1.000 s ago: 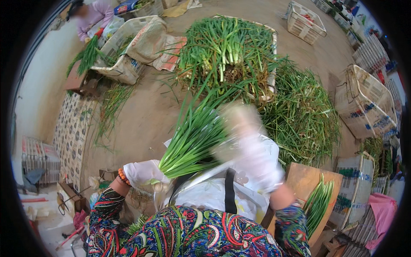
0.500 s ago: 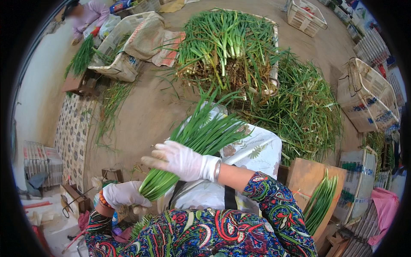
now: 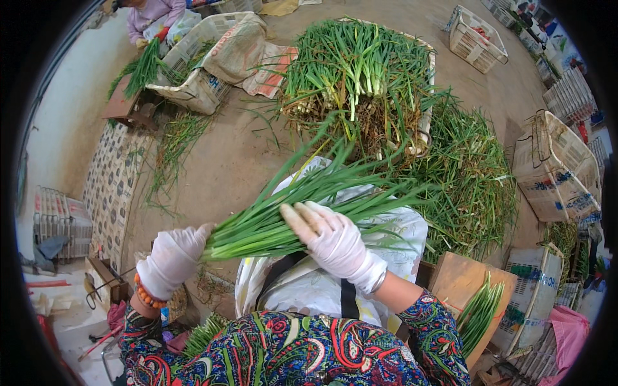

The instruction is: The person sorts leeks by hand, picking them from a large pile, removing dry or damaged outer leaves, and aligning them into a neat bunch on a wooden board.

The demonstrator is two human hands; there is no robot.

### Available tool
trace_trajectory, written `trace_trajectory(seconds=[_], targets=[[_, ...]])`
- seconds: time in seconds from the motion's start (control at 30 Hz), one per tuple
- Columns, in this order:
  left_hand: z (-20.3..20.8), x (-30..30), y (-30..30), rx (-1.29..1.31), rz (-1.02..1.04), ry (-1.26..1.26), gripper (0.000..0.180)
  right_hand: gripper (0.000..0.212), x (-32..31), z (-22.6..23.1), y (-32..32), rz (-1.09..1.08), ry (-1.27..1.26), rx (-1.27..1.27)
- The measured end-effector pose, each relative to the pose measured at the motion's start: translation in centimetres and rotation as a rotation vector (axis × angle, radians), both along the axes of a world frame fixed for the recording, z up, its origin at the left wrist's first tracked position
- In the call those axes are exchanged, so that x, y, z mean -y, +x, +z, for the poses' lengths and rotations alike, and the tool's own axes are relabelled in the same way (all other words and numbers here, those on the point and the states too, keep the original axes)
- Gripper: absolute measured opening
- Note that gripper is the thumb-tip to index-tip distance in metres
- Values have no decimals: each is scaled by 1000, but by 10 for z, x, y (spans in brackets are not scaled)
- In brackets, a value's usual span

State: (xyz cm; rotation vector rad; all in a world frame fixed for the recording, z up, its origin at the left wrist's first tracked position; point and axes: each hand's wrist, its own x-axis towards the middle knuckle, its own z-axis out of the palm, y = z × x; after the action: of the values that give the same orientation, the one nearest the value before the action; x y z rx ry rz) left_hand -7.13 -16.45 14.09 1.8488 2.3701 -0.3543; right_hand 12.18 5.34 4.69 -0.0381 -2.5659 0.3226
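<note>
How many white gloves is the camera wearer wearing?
2. One is on the left hand, at the left end of the green bunch; the other is on the right hand, over the bunch's middle. Both show, though not every finger is visible.

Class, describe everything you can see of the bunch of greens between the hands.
The bunch looks loose, with many slim, smooth-looking green stalks, paler toward the left and fanning out rightward. It slants over the white cloth. The left hand grips its paler end; the right hand lies against its middle.
</note>
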Motion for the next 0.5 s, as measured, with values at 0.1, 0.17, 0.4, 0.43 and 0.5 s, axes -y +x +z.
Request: trace_trajectory(seconds=[0.1,0.17,0.4,0.43,0.5], targets=[[-18,1,-12,-309,-120,4,43,53,-10,-27,18,-70,-84,240],[-25,4,-15,-396,-130,-25,44,58,-17,-25,36,-109,-229,490],[-16,-13,-11,207,-56,-223,32,55,22,78,0,103,-311,42],[-14,-8,-17,366,-113,-194,31,50,38,73,-16,252,-302,-68],[-16,-12,-18,806,-123,44,26,44,67,45,-45,348,-272,-217]])
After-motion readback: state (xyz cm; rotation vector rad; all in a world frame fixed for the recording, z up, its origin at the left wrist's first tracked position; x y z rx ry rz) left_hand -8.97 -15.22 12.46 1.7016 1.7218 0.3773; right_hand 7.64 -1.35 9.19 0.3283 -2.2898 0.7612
